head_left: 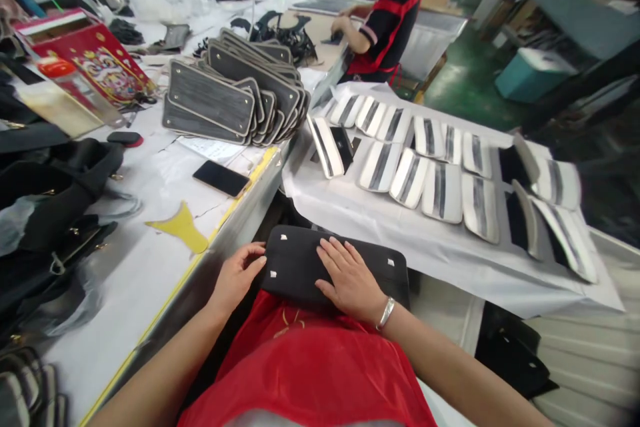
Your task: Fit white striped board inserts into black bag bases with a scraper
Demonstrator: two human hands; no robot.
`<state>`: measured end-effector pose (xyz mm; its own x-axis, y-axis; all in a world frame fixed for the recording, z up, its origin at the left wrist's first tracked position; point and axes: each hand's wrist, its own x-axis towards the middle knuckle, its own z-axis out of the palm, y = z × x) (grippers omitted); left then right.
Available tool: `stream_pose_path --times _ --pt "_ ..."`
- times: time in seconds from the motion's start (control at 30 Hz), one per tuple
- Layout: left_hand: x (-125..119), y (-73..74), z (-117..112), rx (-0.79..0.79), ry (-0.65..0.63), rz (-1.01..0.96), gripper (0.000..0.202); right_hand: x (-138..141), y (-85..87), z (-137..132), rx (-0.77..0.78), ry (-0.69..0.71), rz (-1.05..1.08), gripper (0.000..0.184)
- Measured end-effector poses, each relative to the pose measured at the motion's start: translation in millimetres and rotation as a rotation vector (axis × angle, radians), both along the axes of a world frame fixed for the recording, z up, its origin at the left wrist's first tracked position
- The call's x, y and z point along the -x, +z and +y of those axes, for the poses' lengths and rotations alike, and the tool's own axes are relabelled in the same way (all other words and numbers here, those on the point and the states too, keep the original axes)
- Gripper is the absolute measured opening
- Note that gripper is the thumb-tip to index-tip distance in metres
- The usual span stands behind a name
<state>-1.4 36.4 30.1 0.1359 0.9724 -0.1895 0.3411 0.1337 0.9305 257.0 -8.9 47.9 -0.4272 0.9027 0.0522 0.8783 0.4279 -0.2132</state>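
The black panel [300,258] lies over the red apron [310,363], beside the counter [150,273]. The right hand [347,273] rests flat on it, fingers nearly straight. The left hand [243,270] touches its left end, fingers bent; whether it grips, I cannot tell. A phone [221,178] lies on the counter near the stack [213,97].

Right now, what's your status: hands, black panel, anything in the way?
Left hand at the panel's left end; right hand flat across its middle. Black panel face-up, three white tabs showing. Only the right hand covers it.
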Motion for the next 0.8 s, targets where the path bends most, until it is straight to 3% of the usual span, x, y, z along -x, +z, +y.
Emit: stream_pose_path --times 0.3,0.4,0.57,0.8 --pt "-15.4 5.0 18.3 -0.059 0.052 0.217 0.033 19.0 4.4 29.6 0.066 0.188 -0.004 0.067" --pt "-16.3 3.7 19.6 -0.084 0.046 0.213 0.031 28.1 5.1 42.5 0.069 0.243 0.009 0.066" --pt "-14.4 6.3 20.5 -0.088 0.010 0.175 0.028 47.5 2.7 59.5 0.054 0.214 0.043 0.065" --pt "-9.7 2.6 21.9 -0.086 -0.016 0.100 0.027 60.2 2.4 64.6 0.055 0.239 0.048 0.071"
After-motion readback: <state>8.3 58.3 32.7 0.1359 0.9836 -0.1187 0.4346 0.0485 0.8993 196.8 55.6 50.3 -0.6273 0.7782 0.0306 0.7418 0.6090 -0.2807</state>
